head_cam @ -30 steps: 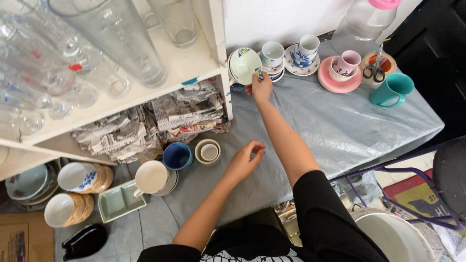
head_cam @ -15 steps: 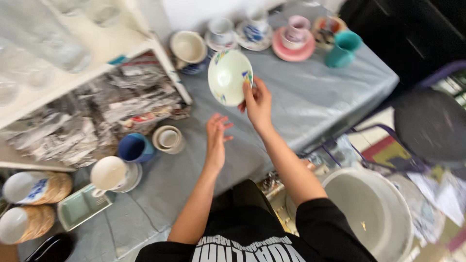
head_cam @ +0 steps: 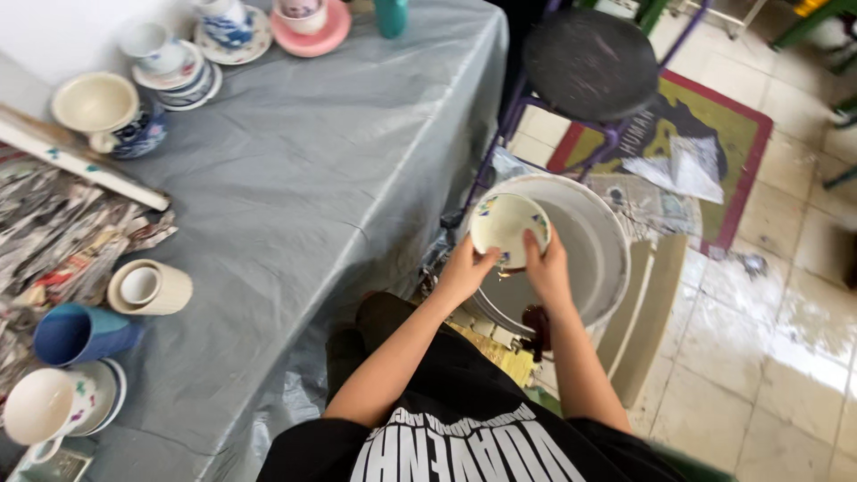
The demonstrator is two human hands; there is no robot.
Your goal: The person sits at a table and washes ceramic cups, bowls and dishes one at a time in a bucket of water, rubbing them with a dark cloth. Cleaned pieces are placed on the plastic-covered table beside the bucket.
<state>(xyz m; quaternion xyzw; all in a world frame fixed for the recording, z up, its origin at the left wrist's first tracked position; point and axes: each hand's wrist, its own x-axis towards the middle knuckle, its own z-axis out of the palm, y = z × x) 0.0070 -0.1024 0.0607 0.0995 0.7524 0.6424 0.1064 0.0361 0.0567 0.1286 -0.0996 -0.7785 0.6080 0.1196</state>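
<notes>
A small white bowl (head_cam: 507, 223) with coloured flower marks on its rim is held over a big white bucket (head_cam: 594, 214) on the floor. My left hand (head_cam: 466, 270) grips the bowl's lower left edge and my right hand (head_cam: 546, 265) grips its lower right edge. Both sets of fingers curl around the rim, and the bowl's inside faces up toward the camera.
A table under a grey cloth (head_cam: 303, 170) stands to the left, with cups, a blue mug (head_cam: 76, 334), a beige cup (head_cam: 150, 287) and saucers along its edges. A round black stool (head_cam: 589, 62) stands behind the bucket. Newspaper and a rug lie on the tiled floor.
My view swung right, away from the shelf. The bowl came off the table in my right hand and moved down over the bucket, and my left hand has joined it.
</notes>
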